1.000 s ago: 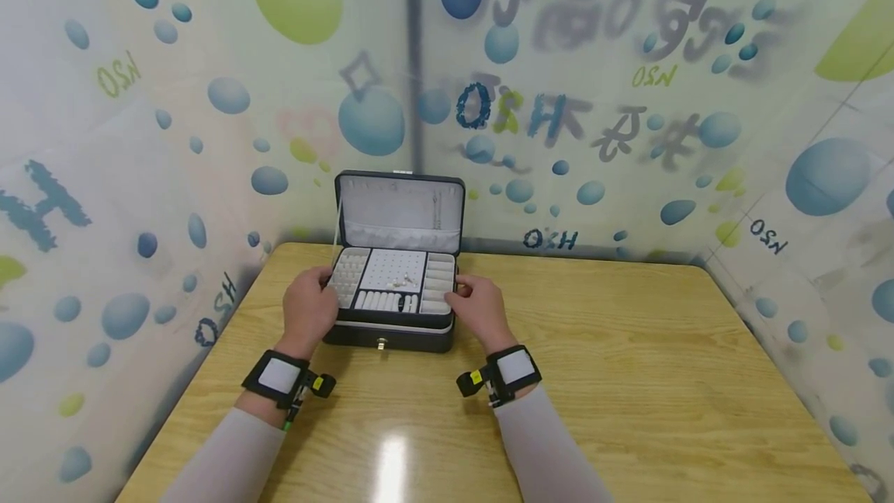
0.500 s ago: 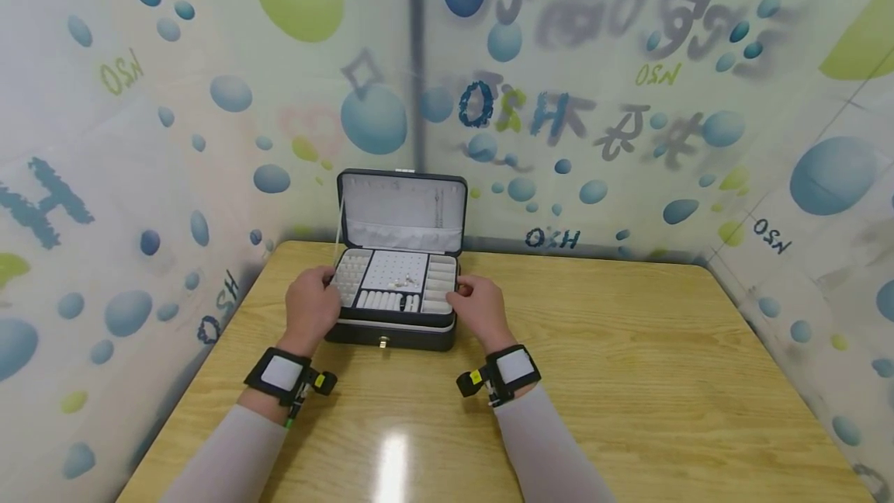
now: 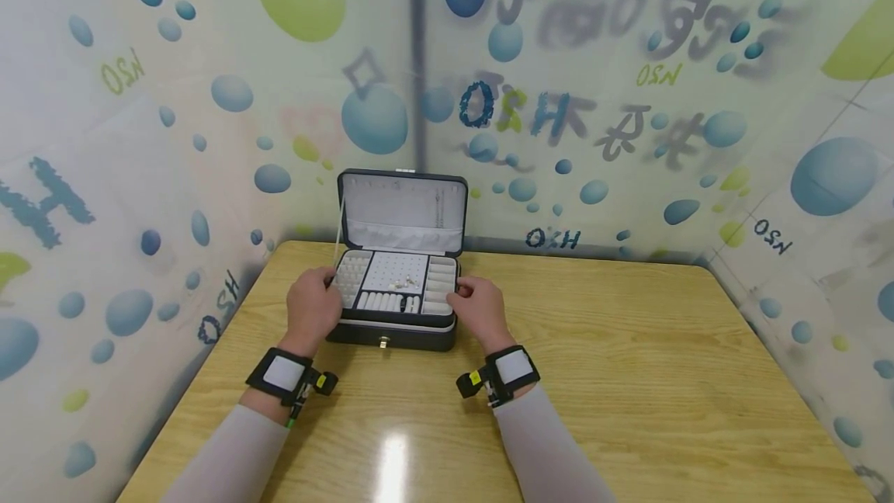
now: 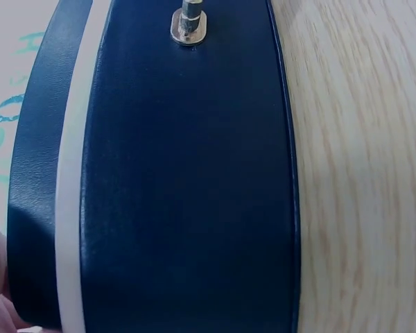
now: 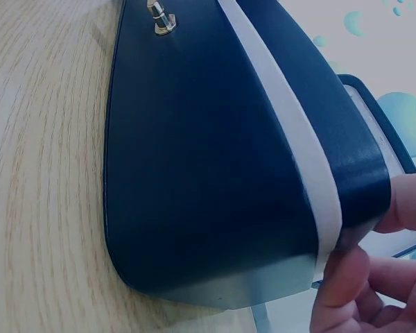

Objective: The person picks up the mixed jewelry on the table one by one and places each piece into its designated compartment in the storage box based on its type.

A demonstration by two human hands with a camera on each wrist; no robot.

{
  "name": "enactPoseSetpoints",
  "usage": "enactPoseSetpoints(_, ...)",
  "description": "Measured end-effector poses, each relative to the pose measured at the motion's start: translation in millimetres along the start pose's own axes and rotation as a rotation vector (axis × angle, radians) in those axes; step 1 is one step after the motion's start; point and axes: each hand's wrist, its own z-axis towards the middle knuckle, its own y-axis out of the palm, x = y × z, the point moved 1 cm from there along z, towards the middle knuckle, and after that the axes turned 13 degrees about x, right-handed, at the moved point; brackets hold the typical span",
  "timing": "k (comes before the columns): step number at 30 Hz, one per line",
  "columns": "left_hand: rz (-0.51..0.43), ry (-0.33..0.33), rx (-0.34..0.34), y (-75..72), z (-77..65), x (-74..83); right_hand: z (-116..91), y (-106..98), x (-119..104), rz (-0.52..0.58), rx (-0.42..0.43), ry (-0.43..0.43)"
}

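Observation:
A dark blue jewelry box (image 3: pixel 419 338) stands on the table, its lid (image 3: pixel 405 204) raised and pale-lined inside. Its upper tray (image 5: pixel 347 152) has compartments, a pegged white panel and ring rolls. Small shiny earrings (image 3: pixel 407 282) lie on the panel, and a dark item (image 3: pixel 403 303) sits among the rolls. My left hand (image 3: pixel 312 307) grips the tray's left end; in the left wrist view only part of that hand shows. At the right end, my right hand (image 3: pixel 482 309) pinches the tray's corner between thumb and fingers. A white band (image 5: pixel 291 118) runs between tray and base.
The wooden table (image 3: pixel 628 363) extends to the right and toward the front. Walls printed with bubbles enclose its back and sides, the back wall (image 3: pixel 594 130) close behind the lid. A metal clasp (image 3: pixel 383 342) sticks out from the box front, and a ribbon (image 3: pixel 340 227) runs from lid to box.

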Motion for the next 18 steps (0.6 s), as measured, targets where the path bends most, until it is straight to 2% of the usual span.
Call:
enactPoseSetpoints(7, 0.026, 0.014, -0.009, 0.2, 0.8, -1.8, -1.9, 2.1, -0.8, -0.02, 0.003, -0.007)
enactPoseSetpoints(18, 0.162, 0.138, -0.038, 1.2, 3.4, -1.9, -3.2, 2.8, -3.6, -0.073, 0.014, -0.041)
